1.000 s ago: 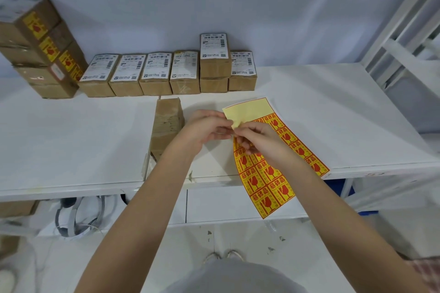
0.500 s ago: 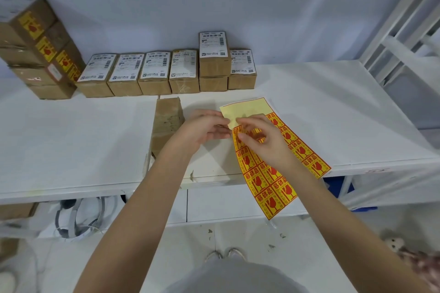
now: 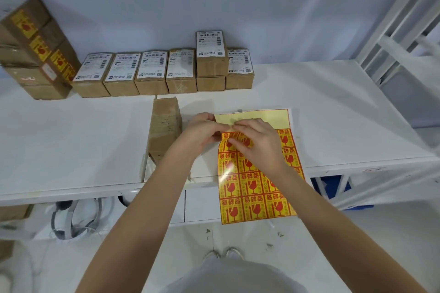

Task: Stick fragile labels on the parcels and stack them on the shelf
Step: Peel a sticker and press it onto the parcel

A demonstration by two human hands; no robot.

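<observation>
Head view: label sheet (image 3: 252, 188) under both hands; left hand (image 3: 202, 134), right hand (image 3: 259, 143) pinching.

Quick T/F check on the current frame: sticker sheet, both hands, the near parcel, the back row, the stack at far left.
1. Both hands work at the top of the fragile label sheet. True: the left hand and right hand meet there.
2. The sheet lies wholly on the table. False: its lower part hangs past the front edge.
3. The parcel beside the left hand already shows a fragile label. False: none is visible on it.
4. One parcel in the back row sits on top of another. True.
5. The stacked parcels at far left carry no fragile labels. False: yellow-and-red labels show on them.
</observation>
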